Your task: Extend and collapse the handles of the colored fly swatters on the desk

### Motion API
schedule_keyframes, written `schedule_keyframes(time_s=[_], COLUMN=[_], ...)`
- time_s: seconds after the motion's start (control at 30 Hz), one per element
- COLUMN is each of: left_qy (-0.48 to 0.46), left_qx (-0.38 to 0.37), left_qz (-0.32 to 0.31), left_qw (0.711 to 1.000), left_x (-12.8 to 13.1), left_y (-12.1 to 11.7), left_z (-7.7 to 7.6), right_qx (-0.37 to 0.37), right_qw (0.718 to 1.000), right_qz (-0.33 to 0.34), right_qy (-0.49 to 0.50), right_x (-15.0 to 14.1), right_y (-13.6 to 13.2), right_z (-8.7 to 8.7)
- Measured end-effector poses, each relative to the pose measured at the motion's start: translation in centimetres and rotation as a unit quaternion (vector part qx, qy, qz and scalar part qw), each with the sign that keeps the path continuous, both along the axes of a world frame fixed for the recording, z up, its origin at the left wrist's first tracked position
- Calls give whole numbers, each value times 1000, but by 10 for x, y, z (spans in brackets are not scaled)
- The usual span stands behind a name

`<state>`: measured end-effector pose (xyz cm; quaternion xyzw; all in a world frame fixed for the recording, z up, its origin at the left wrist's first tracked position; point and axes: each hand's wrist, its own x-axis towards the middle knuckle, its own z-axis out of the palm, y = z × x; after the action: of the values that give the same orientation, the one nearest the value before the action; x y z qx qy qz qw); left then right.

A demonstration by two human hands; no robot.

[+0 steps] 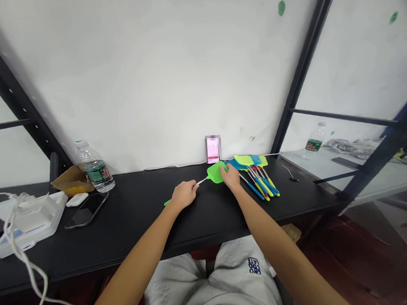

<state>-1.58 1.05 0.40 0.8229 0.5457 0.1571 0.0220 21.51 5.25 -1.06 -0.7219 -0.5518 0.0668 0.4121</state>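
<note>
A green fly swatter point(216, 173) is held between my two hands above the black table. My left hand point(185, 193) is closed round its metal shaft, and the green handle end pokes out to the left beneath that hand. With its fingers, my right hand point(230, 175) grips the right edge of the perforated green head. Just right of that hand lies a pile of fly swatters point(259, 176) with yellow, blue and red parts, their heads toward the wall and their handles toward me.
An upright phone point(213, 149) leans on the wall. At left are a water bottle point(99, 172), a brown box point(72, 180), a flat phone point(87, 210), a white case point(77, 200) and white cables point(13, 228). Black metal posts point(300, 73) flank the table point(135, 221).
</note>
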Motion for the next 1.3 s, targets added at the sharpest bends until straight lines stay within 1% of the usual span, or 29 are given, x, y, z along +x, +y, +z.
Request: schedule_keyframes(time_s=[0.17,0.4,0.6,0.77,0.93,1.07,1.17,1.3], left_qy=[3,3,-2,-1,3,8,7,0], left_qx=[-5,-22,-33,-31,-25,-27,-25,-14], left_qz=[3,23,14,19,26,29,47,116], left_qw=[1000,1000,999,999,999,999,999,993], left_x=[-1,0,2,2,2,4,5,-1], left_y=[-1,-6,-9,-8,-9,-9,-8,-4], left_z=[-1,4,5,4,5,6,8,12], right_qx=[17,25,66,81,67,23,4,-2], right_qw=[1000,998,995,993,994,996,999,997], right_qz=[21,41,68,80,80,77,48,-71], right_qy=[10,36,30,38,38,25,-7,-23], right_x=[-1,-2,-7,-9,-9,-9,-8,-6], right_y=[0,1,-1,-3,-3,-3,-5,-9], right_z=[-1,-3,-4,-3,-3,-1,4,12])
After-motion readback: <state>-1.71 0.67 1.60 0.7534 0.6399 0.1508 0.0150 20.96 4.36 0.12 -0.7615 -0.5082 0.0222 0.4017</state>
